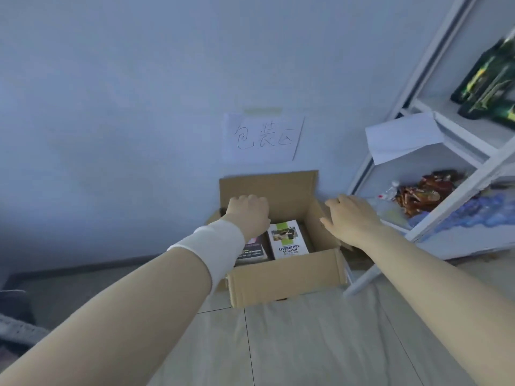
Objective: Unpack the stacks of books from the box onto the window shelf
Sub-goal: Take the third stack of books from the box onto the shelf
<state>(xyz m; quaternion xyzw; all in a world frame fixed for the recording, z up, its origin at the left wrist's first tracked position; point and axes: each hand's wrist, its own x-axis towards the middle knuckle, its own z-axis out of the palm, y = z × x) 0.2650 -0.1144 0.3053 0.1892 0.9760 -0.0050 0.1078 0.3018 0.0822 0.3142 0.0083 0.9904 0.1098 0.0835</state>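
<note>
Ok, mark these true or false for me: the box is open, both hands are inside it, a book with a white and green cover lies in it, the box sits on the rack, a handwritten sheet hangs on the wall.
1. The box is open. True.
2. Both hands are inside it. False: the left hand reaches in over a dark book; the right hand is at the right wall.
3. A white and green book lies in it. True.
4. The box sits on the rack. False: it is on the floor.
5. A handwritten sheet hangs on the wall. True.

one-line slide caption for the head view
Both hands reach into an open box holding two books.
</note>
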